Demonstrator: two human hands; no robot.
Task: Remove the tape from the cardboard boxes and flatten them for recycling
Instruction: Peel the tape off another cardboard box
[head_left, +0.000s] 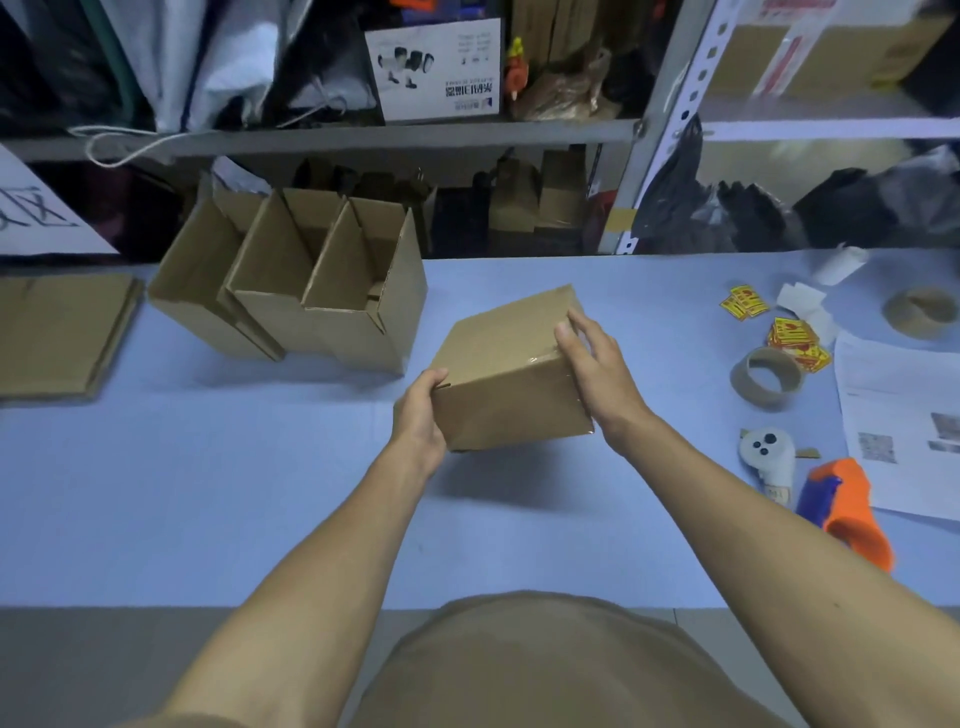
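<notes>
A small closed cardboard box (506, 371), sealed with clear shiny tape along its right edge, is held tilted above the blue table (234, 493). My left hand (421, 410) grips its lower left corner, thumb on top. My right hand (597, 364) holds the right side, fingers curled over the taped top edge. Three open, empty cardboard boxes (311, 291) stand in a row at the back left. A stack of flattened cardboard (62, 332) lies at the far left.
On the right lie two empty tape cores (769, 379), red-yellow stickers (795, 338), printed papers (898, 426), a white device (769, 452) and an orange-blue tape dispenser (847, 509). Metal shelves (363, 135) full of goods rise behind the table.
</notes>
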